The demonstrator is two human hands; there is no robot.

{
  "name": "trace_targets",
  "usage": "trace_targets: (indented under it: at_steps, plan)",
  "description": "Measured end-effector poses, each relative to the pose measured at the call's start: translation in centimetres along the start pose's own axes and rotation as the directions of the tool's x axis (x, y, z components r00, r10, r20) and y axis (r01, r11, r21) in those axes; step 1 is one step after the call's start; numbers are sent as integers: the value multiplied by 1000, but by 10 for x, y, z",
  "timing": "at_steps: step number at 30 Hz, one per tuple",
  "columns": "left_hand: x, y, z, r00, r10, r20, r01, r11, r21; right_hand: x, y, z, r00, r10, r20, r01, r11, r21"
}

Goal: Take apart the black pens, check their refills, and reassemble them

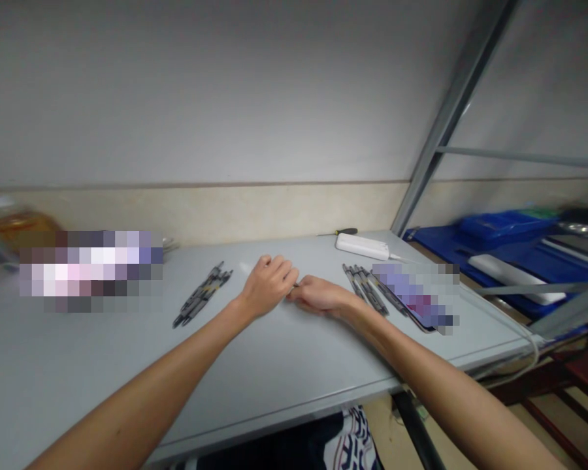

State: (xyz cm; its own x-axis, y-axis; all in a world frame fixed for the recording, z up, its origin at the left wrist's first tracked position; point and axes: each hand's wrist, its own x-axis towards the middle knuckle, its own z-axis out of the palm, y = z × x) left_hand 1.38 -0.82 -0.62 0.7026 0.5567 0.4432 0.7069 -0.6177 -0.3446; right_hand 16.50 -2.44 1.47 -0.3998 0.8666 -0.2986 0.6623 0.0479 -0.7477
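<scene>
Both my hands are closed and meet over the middle of the table. My left hand (pixel 272 284) has its fingers curled, knuckles up. My right hand (pixel 318 294) is bent in towards it, fingers folded. Between them shows a short dark bit of a pen (pixel 295 285); the fists hide the rest. Left of my hands lies a bunch of grey-black pens (pixel 203 295), side by side and slanted. On the right, several similar pens (pixel 365 289) lie in a loose row beside a phone-like flat object (pixel 425 326), partly blurred out.
A white power strip (pixel 362 247) with a cable lies at the back right, a screwdriver (pixel 345 232) behind it. A blurred-out object (pixel 93 271) and a bottle (pixel 22 225) stand left. A metal post (pixel 434 153) rises at the right, with blue trays (pixel 500 225) beyond.
</scene>
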Motion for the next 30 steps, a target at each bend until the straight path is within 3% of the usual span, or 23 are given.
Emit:
trace_targets:
  at_steps: [3, 8, 12, 18, 20, 24, 27, 30]
  plan:
    - [0, -2, 3, 999, -37, 25, 38, 998, -43, 7, 0, 13, 964, -81, -253, 7, 960, -280]
    - [1, 2, 4, 985, -130, 113, 133, 991, -19, 11, 3, 25, 912, -127, -391, -129, 814, -566]
    - [4, 8, 0, 952, -236, 196, 245, 969, -19, 6, 3, 23, 877, -219, -428, -175, 684, -708]
    - [5, 13, -6, 873, -353, 336, 395, 917, -62, 5, 2, 18, 866, -268, -422, -179, 622, -762]
    - [3, 13, -6, 871, -345, 348, 402, 910, -104, 6, 3, 16, 853, -328, -407, -150, 593, -791]
    - [-3, 5, -4, 950, -246, 194, 294, 912, -287, 5, 8, 10, 807, -382, -451, -168, 583, -795]
    - [-6, -5, 0, 984, -171, 54, 179, 928, -328, 6, 13, 5, 821, -336, -463, -184, 611, -770]
    - [-7, -15, 5, 993, -116, 5, 111, 930, -349, 7, 17, 2, 837, -338, -430, -146, 620, -771]
